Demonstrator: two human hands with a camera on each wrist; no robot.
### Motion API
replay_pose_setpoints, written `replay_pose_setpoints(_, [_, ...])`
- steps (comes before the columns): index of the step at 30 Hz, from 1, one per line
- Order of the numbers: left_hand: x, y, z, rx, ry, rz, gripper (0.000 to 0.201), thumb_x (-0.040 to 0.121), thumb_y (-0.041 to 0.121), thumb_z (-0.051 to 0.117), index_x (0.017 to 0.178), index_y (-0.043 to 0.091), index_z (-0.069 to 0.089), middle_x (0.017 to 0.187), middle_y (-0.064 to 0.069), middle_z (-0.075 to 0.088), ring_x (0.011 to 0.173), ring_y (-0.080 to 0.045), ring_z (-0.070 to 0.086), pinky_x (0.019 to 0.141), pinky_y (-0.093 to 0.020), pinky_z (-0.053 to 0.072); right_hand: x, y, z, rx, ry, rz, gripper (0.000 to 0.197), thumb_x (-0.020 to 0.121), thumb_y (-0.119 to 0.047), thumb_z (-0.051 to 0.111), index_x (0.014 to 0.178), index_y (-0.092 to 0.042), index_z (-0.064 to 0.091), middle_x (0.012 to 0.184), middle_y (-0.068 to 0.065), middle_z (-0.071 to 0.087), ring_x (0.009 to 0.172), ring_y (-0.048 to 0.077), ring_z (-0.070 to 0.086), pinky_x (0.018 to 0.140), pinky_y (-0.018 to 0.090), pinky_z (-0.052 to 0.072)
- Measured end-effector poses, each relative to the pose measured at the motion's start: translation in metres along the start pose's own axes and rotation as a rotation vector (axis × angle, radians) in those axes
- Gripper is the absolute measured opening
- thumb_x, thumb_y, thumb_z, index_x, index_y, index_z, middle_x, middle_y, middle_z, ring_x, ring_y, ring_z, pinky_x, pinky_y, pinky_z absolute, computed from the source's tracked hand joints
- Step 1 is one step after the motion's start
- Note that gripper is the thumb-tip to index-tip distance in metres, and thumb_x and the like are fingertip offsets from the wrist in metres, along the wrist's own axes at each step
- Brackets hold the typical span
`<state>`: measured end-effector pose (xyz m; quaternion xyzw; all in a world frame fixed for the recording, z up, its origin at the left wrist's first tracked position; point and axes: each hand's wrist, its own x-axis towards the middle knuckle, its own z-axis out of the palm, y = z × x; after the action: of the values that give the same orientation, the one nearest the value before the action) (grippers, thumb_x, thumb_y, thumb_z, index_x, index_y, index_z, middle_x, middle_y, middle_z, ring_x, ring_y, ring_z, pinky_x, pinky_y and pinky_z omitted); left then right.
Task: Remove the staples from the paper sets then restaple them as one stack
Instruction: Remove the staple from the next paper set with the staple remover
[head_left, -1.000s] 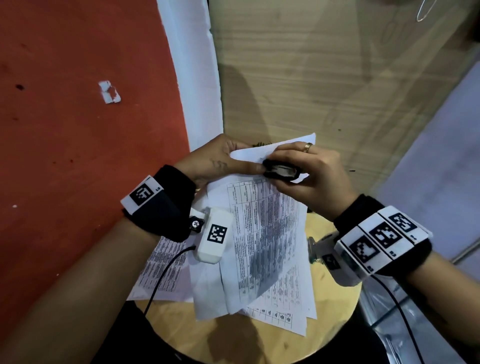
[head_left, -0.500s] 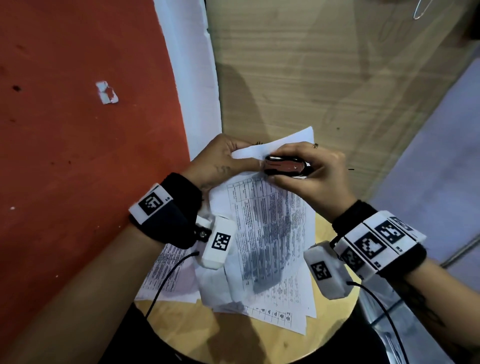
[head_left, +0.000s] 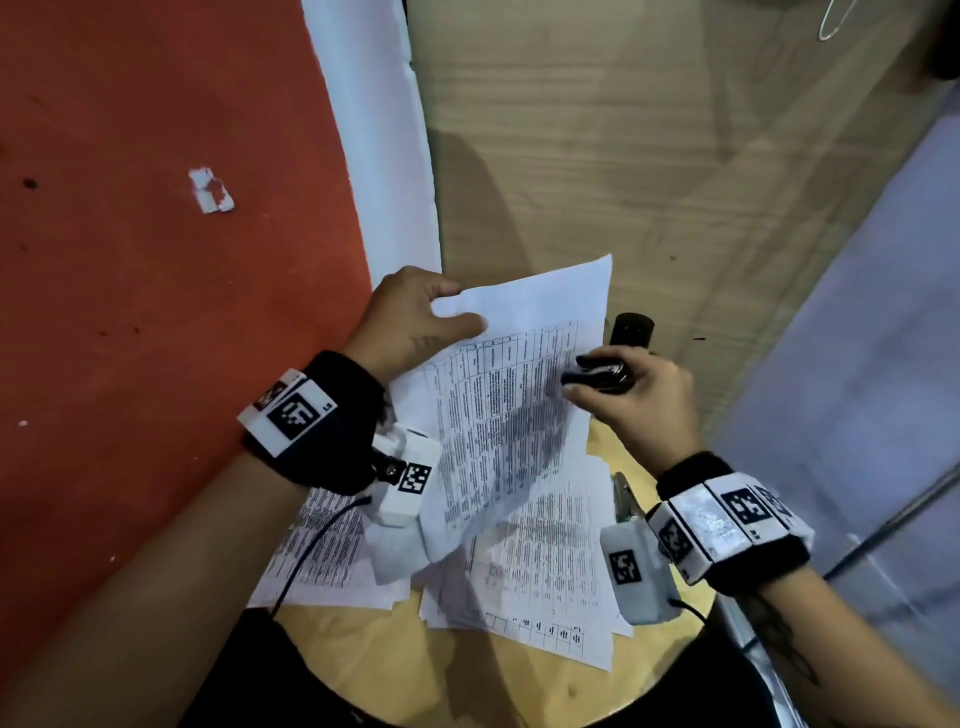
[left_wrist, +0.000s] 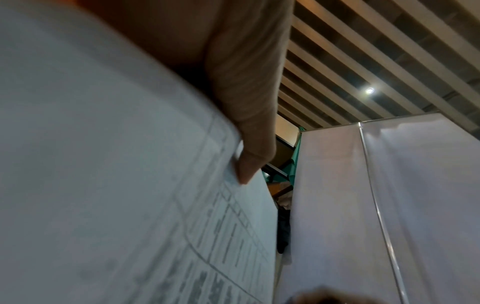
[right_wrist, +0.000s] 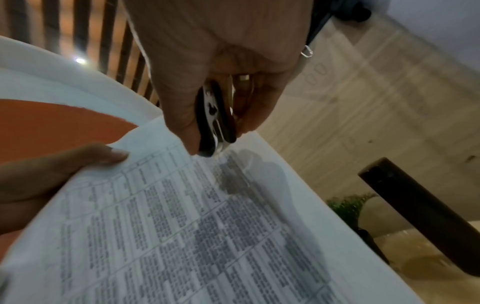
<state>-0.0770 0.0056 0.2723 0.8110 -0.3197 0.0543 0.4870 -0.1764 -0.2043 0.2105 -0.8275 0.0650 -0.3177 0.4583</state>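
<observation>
My left hand (head_left: 415, 322) pinches the top left corner of a printed paper set (head_left: 509, 405), thumb on top, and holds it lifted above the table. The thumb (left_wrist: 249, 164) lies on the sheet in the left wrist view. My right hand (head_left: 623, 395) grips a black staple remover (head_left: 597, 376) squeezed together, hovering by the set's right edge. In the right wrist view the staple remover (right_wrist: 215, 121) points down just above the paper set (right_wrist: 182, 216), apart from it. More printed sheets (head_left: 535, 561) lie spread on the round wooden table (head_left: 467, 670).
A dark cylindrical object (head_left: 631, 330) stands just behind my right hand. A red floor (head_left: 156, 312) lies to the left and a wooden floor (head_left: 623, 156) ahead. A white partition (head_left: 857, 338) stands at the right. A green-handled item (head_left: 623, 499) lies at the table's right edge.
My right hand has drawn the staple remover away from the paper's top corner, to the right and down. The left hand keeps its hold on the corner, and the sheet now lies flatter.
</observation>
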Motion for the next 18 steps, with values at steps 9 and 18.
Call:
replay_pose_setpoints(9, [0.005,-0.001,-0.024,-0.105,-0.278,-0.054,0.031,0.08,0.007,0.072,0.058,0.029,0.072,0.06,0.015,0.067,0.057,0.006,0.059,0.056,-0.008,0.043,0.02,-0.001,-0.016,0.43,-0.434,0.265,0.041,0.05,-0.008,0.084,0.085,-0.024,0.071,0.109,-0.009,0.058,0.08,0.002,0.063,0.063,0.017,0.048])
replay_pose_setpoints(18, [0.003,0.0,-0.033,-0.197,-0.242,-0.07,0.008,0.066,0.016,0.08,0.07,0.02,0.073,0.067,0.009,0.068,0.06,0.001,0.061,0.057,-0.012,0.047,0.027,-0.004,-0.017,0.576,-0.616,0.27,0.053,0.026,-0.026,0.086,0.078,-0.027,0.076,0.072,-0.005,0.071,0.058,0.006,0.062,0.047,0.013,0.039])
